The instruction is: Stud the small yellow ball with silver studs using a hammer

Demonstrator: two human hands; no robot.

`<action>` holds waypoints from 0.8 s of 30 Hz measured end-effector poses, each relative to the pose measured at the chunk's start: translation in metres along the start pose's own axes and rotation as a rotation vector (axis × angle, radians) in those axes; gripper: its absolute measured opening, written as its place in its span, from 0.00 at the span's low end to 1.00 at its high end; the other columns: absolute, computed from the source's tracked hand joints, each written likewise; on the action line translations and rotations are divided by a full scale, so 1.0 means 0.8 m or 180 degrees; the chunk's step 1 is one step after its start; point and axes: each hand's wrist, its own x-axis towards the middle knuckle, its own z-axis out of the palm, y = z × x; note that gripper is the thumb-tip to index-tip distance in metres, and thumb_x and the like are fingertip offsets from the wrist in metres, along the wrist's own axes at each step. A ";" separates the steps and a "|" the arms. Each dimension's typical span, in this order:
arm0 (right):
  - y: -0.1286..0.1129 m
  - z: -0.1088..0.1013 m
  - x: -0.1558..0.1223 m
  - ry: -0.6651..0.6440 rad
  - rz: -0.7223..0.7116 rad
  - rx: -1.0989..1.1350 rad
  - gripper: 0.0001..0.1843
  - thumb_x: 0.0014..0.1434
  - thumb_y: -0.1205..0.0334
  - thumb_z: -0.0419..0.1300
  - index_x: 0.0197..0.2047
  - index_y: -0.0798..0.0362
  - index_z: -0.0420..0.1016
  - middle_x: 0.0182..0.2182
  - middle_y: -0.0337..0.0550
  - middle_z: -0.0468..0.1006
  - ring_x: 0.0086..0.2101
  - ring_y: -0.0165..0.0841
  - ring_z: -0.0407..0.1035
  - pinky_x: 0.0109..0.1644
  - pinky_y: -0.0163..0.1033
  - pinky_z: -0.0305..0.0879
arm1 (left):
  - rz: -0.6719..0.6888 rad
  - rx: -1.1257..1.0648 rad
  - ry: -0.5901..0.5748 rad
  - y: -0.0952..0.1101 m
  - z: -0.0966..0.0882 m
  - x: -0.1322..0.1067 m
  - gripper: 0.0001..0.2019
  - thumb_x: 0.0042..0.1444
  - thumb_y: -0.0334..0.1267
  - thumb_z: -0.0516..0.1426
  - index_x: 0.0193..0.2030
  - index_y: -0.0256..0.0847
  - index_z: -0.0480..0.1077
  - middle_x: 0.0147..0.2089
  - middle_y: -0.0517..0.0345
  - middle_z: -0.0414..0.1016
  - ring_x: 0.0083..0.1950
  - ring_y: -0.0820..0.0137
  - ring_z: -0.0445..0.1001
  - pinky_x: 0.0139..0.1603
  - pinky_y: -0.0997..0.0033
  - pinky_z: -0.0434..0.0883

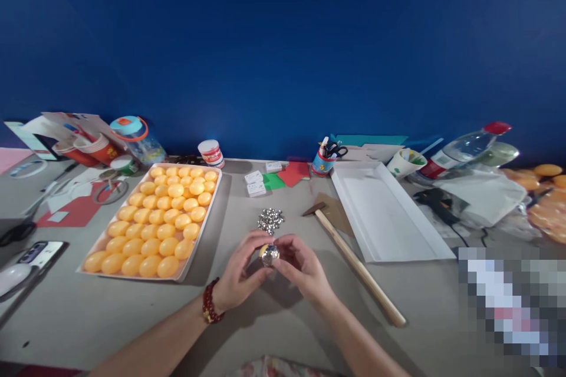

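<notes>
My left hand (241,271) and my right hand (305,268) hold a small orange ball (269,254) between their fingertips. Shiny silver pieces cover much of its visible side. Just beyond the fingers lies a loose pile of small silver thumbtacks (270,221). Both hands are closed around the ball, thumbs at its near side, and the fingers hide part of it. Left of my hands, rows of orange balls (163,218) fill a shallow white tray (194,253). A hammer (354,262) with a wooden handle rests to the right.
Small white boxes (256,189) lie near green and red paper (293,174). A holder (323,164) has scissors in it. Right of the hammer is a white tray (380,212). Farther right are a glue gun (442,203) and a plastic bottle (464,150). A phone (39,256) lies left.
</notes>
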 end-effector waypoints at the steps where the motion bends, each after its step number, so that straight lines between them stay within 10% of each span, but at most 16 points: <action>1: -0.001 0.000 -0.001 0.0051 -0.0084 -0.0192 0.16 0.57 0.53 0.66 0.45 0.51 0.70 0.38 0.45 0.79 0.38 0.36 0.75 0.42 0.40 0.72 | 0.0000 0.0036 -0.0051 0.001 -0.001 0.000 0.22 0.60 0.35 0.59 0.61 0.44 0.64 0.61 0.45 0.63 0.64 0.56 0.63 0.64 0.54 0.63; 24: 0.000 0.004 -0.008 -0.0064 -0.0233 -0.0333 0.20 0.62 0.56 0.63 0.54 0.48 0.65 0.44 0.46 0.77 0.43 0.36 0.75 0.46 0.40 0.73 | 0.0296 0.0045 0.0366 -0.010 0.005 -0.002 0.19 0.55 0.34 0.64 0.53 0.44 0.70 0.51 0.48 0.71 0.55 0.59 0.69 0.55 0.57 0.69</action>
